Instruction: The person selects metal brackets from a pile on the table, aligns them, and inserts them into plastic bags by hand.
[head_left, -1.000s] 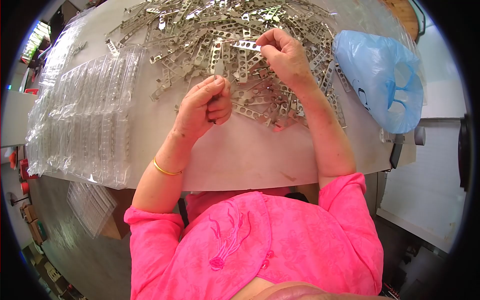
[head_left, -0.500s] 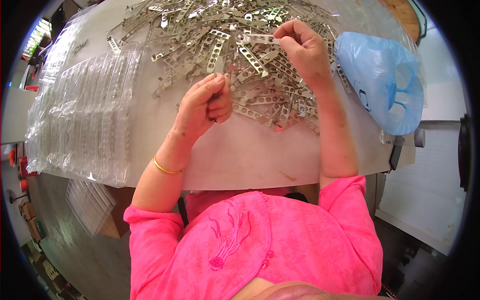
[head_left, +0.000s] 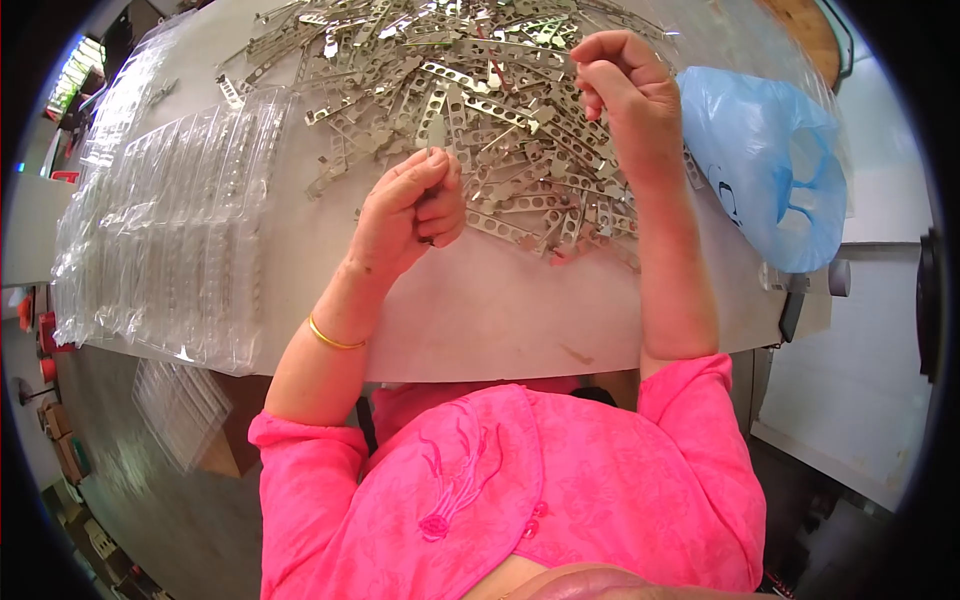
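Perforated metal strips [head_left: 490, 108] lie in a large tangled heap on the table. My left hand [head_left: 415, 200] is closed in a pinch at the near left side of the heap. A flat metal end shows just above its fingertips; whether the fingers grip that piece or something smaller, I cannot tell. Over the right part of the heap, my right hand [head_left: 628, 90] is raised with its fingers curled and thumb toward the index finger. Anything within its grasp is hidden.
Stacked clear plastic trays [head_left: 170, 230] stand left of the heap. A blue plastic bag [head_left: 750, 140] sits on the right, close to my right forearm. The table's front edge [head_left: 480, 378] runs before my body, and more clear trays [head_left: 180, 410] are below it at left.
My right hand has moved slightly right and away from the middle of the heap. The perforated strip seen at its fingertips earlier no longer shows there. My left hand has barely moved.
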